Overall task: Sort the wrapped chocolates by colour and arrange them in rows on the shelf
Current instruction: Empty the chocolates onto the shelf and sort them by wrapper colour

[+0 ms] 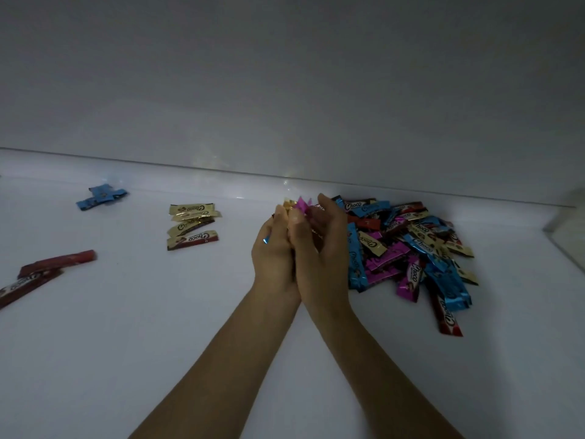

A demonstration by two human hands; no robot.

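My left hand [274,248] and my right hand [319,248] are pressed together at the middle of the white shelf [158,312], cupping a bunch of wrapped chocolates [297,205]; pink and gold ends stick out above the fingers and a blue end shows at the left. A mixed pile of chocolates [411,248] in blue, pink, gold and red lies just right of my hands. Sorted groups lie to the left: gold chocolates [193,224], blue chocolates [101,196] farther back left, and red chocolates [47,270] at the left edge.
The shelf's back wall [285,90] rises right behind the pile. A side panel edge [566,223] shows at the far right. Bare shelf surface lies in front of and between the groups.
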